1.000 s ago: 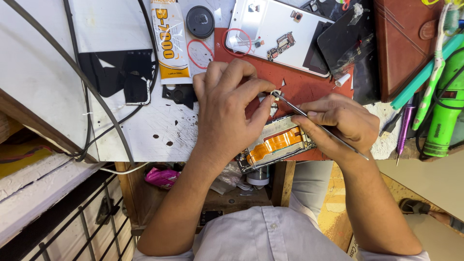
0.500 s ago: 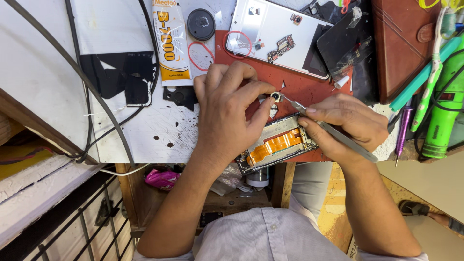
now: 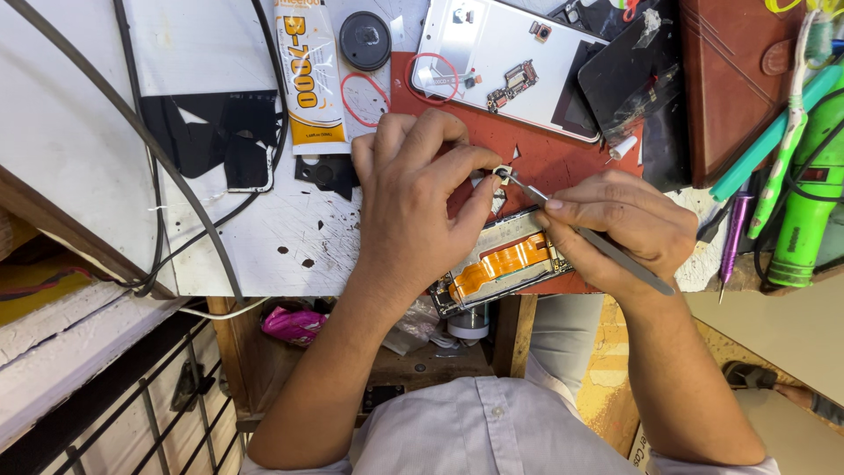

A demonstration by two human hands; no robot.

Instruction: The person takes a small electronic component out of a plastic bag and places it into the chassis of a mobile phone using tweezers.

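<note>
A white-and-yellow glue tube (image 3: pixel 308 75) lies at the desk's far edge, beside a cracked black screen panel (image 3: pixel 629 75)

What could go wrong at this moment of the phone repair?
The small part pinched in the left hand is tiny; it might slip and get lost among the clutter on the red mat. The tweezers in the right hand could scratch it. The opened phone overhangs the bench edge and might tip off.

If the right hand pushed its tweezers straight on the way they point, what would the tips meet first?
The right hand aims the tweezers up-left, so the tips would first meet the small part pinched in the left hand fingertips; they look already at it, though depth is unclear.
</note>
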